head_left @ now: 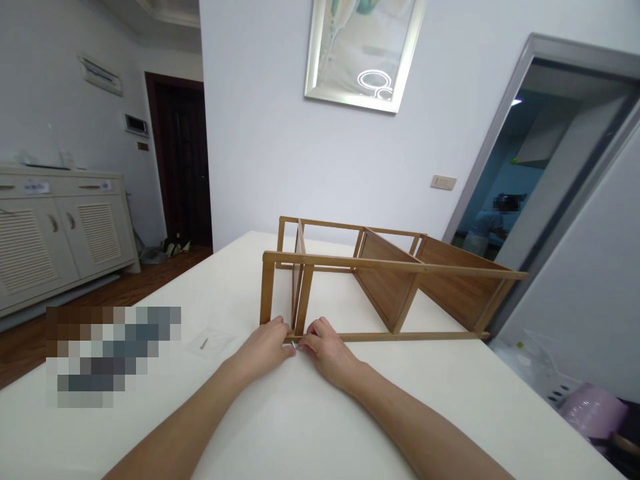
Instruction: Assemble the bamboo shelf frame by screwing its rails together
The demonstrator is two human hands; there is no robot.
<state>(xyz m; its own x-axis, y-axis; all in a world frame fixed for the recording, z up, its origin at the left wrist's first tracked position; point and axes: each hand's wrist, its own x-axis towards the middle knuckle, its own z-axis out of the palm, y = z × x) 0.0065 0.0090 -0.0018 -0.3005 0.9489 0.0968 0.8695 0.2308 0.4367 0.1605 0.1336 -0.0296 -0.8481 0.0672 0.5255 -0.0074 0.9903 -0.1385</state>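
Observation:
A brown wooden shelf rack (387,282) lies on its side on the white table (280,427). My left hand (270,343) is closed around the near bottom rail, at the rack's left end. Close beside it, my right hand (327,350) pinches a small silvery metal piece (295,345) against that rail, by the end of a shelf. The piece is too small to tell whether it is a screw or a key. Left of my hands, a clear plastic bag (213,341) lies flat with a small screw (204,344) on or in it.
A blurred-out patch (107,360) covers something on the table's left side. The wall (255,133) rises behind the table. On the right are a doorway with a person (487,223) beyond it, and a pink item (593,410) beside the table. A white cabinet (60,227) stands far left.

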